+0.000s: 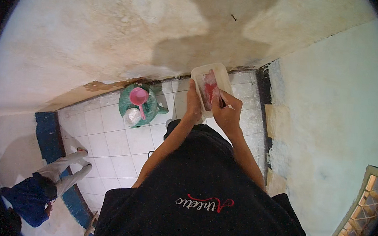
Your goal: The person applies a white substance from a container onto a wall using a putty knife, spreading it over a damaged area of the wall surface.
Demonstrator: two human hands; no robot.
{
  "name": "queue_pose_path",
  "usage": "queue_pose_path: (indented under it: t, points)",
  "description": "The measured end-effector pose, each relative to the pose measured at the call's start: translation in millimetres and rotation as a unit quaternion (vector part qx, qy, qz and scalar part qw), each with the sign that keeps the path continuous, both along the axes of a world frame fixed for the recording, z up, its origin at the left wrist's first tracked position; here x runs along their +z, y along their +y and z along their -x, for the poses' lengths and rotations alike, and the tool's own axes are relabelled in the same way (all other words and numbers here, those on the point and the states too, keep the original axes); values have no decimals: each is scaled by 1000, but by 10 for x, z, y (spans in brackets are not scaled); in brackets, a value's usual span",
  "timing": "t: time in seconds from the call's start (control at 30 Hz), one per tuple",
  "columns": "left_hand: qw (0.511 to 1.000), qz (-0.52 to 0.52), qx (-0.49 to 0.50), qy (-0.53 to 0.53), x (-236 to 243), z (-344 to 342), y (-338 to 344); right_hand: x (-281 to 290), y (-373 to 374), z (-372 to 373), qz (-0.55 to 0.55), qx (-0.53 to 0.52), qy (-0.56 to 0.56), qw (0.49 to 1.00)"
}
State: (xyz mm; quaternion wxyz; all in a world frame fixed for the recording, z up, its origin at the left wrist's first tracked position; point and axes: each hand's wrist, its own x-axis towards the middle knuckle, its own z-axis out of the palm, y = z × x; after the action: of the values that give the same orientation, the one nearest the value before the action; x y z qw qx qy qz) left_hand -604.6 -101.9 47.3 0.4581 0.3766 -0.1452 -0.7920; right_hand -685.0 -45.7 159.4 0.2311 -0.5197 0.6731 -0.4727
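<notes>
My left hand (193,101) grips a pale rectangular plastic tub (222,71) by its left side, the thumb up along the wall and the other fingers hidden beneath. Inside the tub lies a flat red scraper (210,87), smeared with whitish paste. Over the tub's near right corner, my right hand (228,110) is closed round a small dark-handled tool (222,103), probably a putty knife, with a white smear on it. Its blade cannot be made out clearly. Both hands are in front of my body, close to the stained wall.
A green plastic stool (154,108) stands at left on the white tiled floor (118,145), bearing a pink dipper (138,96) and a white bag-like bundle (132,117). Patchy walls meet at a corner ahead. Another person (36,190) is at lower left; a latticed window (359,215) is at right.
</notes>
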Motion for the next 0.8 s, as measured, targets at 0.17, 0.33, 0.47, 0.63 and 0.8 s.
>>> queue_pose_path:
  t: [0.17, 0.33, 0.47, 0.63, 0.8]
  points:
    - [999, -14, -2, 32, 22, -2, -6, -361, -104, 6, 102, 12, 36, 994]
    - [1000, -7, 7, 16, -65, -7, 6, -307, -107, -40, 87, 16, 23, 996]
    - [1000, -2, 11, -13, 59, 16, -10, -186, -80, 24, 56, 20, 18, 998]
    - [999, 10, 8, 34, 53, 24, 2, -323, -91, 84, 67, 27, 61, 996]
    - [1000, -4, 15, -3, 37, -38, -21, 10, -45, 206, 34, -13, 10, 999]
